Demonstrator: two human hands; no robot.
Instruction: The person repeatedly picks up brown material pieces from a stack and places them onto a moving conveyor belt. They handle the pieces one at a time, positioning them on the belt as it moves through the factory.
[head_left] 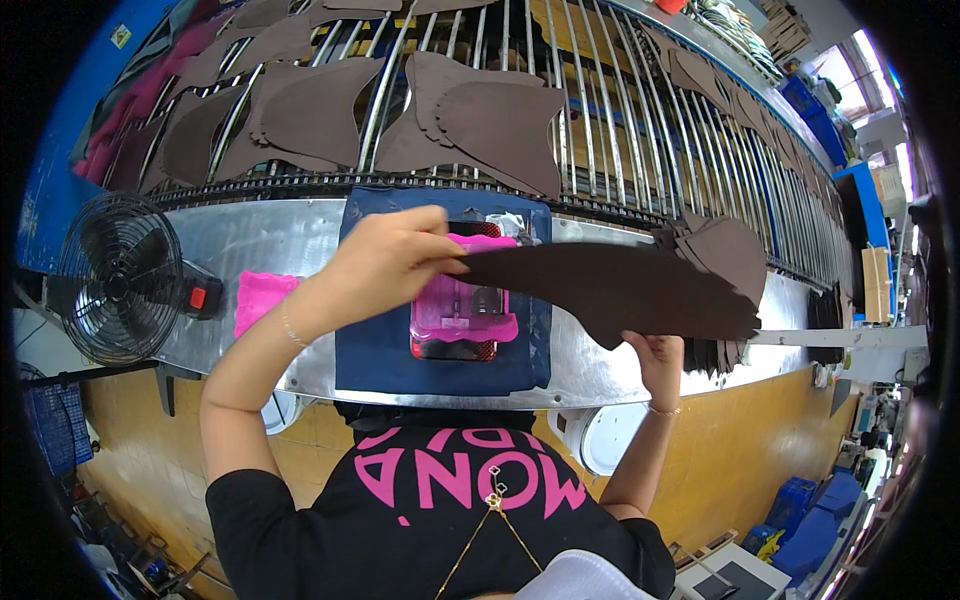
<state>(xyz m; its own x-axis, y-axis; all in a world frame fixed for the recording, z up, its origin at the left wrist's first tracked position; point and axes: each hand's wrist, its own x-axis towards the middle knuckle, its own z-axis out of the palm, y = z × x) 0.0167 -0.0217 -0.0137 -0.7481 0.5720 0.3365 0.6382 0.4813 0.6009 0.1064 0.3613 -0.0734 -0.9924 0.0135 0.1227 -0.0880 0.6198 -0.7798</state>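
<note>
Dark brown piece (610,285) stretched between two hands above the metal table (300,225).
Left hand (405,255) pinches its narrow end in a closed grip; the piece extends rightward, long axis slanting down toward the brown stack (735,245). Right hand (655,362) is nearer that stack, thumb at the lower edge, its grip's closure hidden. Rods (620,130) lie beyond.

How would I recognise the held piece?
Find the silver table beside the rollers. Over its blue mat, the left hand pinches one end of a dark brown sheet; the right hand touches its lower edge. Unlike brown pieces lying on the rollers, it's held aloft.
</note>
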